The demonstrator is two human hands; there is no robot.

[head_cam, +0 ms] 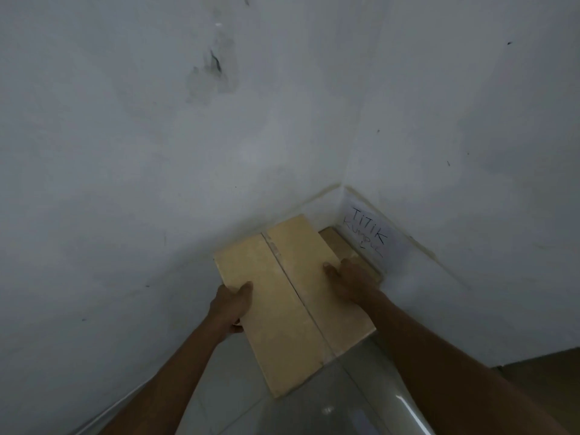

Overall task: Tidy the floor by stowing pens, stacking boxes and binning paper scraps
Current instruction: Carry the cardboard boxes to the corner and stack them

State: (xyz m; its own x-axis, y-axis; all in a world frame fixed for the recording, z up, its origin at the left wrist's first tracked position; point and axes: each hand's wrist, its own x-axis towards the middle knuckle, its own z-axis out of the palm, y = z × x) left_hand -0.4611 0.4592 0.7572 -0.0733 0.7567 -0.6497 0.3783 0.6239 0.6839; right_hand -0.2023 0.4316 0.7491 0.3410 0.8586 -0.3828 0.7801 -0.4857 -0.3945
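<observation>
A tan cardboard box (292,296) with a taped seam down its top is held in the room's corner, long side running away from me. My left hand (230,304) grips its left edge, thumb on top. My right hand (351,281) grips its right edge, thumb on the top face. Beneath and behind it, a second cardboard box (337,241) shows at the corner, mostly hidden. Whether the upper box rests on the lower one I cannot tell. No pens or paper scraps are in view.
Two white walls meet at the corner (342,186). A white paper sign (370,235) with handwritten letters leans on the right wall at floor level. Glossy pale floor tiles (314,409) lie below the box. A brown surface (546,365) shows at the right edge.
</observation>
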